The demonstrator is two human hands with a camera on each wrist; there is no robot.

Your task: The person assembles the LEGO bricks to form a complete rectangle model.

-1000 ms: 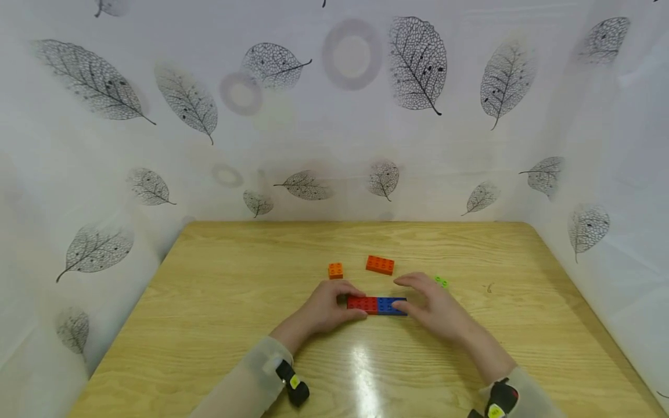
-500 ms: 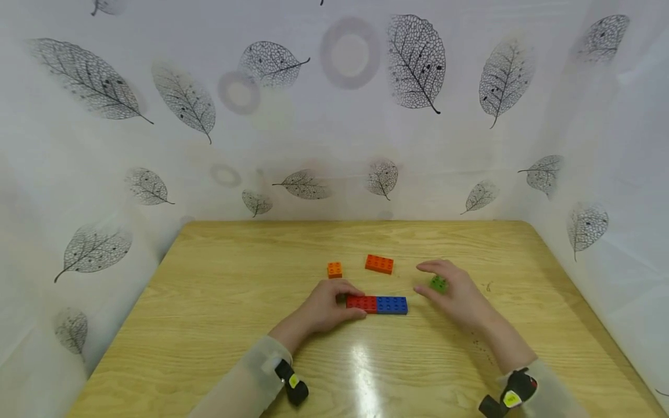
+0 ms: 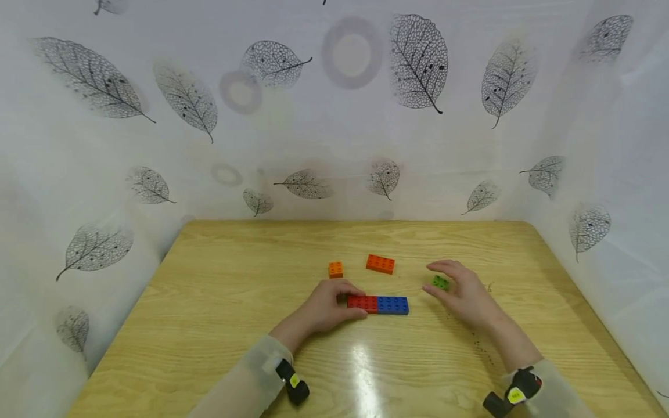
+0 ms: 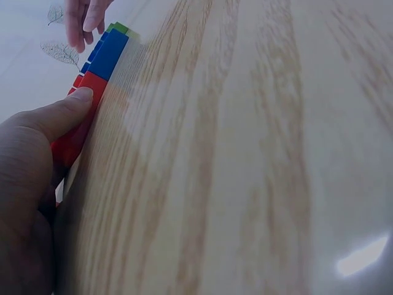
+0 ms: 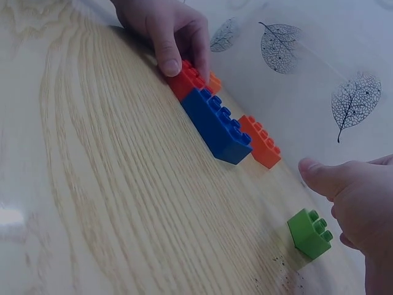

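My left hand [image 3: 326, 307] pinches a red toy building brick [image 3: 363, 304] between thumb and fingers on the wooden table. End to end with the red one lies a blue brick [image 3: 393, 305], studs up. To the right, my right hand [image 3: 467, 293] hovers with thumb and fingers spread around a small green brick [image 3: 441, 283]. In the right wrist view the green brick [image 5: 310, 234] stands on the table, apart from the thumb, and nothing is held. The left wrist view shows my left thumb [image 4: 73, 110] against the red brick's side.
Behind the red and blue row lie a small orange brick [image 3: 335, 269] and a longer red-orange brick [image 3: 380, 264]. A pale leaf-patterned curtain [image 3: 334, 128] stands along the table's back edge and sides. Light glares off the tabletop [image 3: 235, 261] near the front.
My right hand has moved right, from the blue brick to around the green brick, uncovering the blue brick's end. The left hand stays on the red brick.
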